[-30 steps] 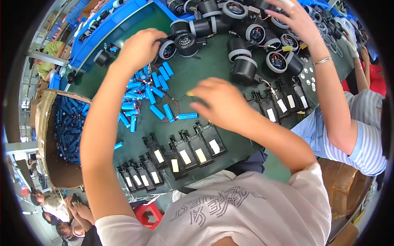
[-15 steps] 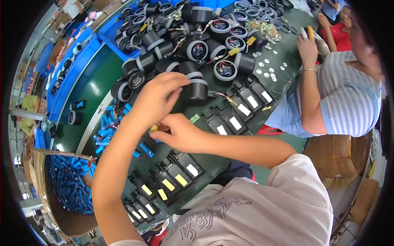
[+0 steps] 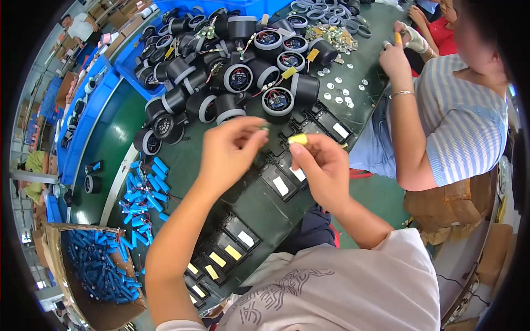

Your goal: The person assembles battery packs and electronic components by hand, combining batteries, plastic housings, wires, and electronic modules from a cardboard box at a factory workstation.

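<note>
My left hand (image 3: 226,157) is raised over the table, thumb and forefinger pinched on a small green piece (image 3: 265,127) that looks like a circuit board. Facing it, my right hand (image 3: 327,172) grips a small yellow strip (image 3: 298,139) between thumb and fingers. The two hands are apart. Beneath and beside the right hand lie black rectangular cases with white labels (image 3: 280,186). Just beyond my left hand is a heap of black cylindrical housings with grey rings (image 3: 238,78), some showing wires and boards inside.
Loose blue battery cells (image 3: 144,201) lie left of my left forearm, near a cardboard box (image 3: 91,309) full of them. More black cases with yellow labels (image 3: 233,252) line the near edge. A co-worker in a striped top (image 3: 469,143) works at right, near white discs (image 3: 338,92).
My hands have drawn apart; the right hand has moved right and up with the yellow strip. The small green board that lay on the table now appears in my left fingers.
</note>
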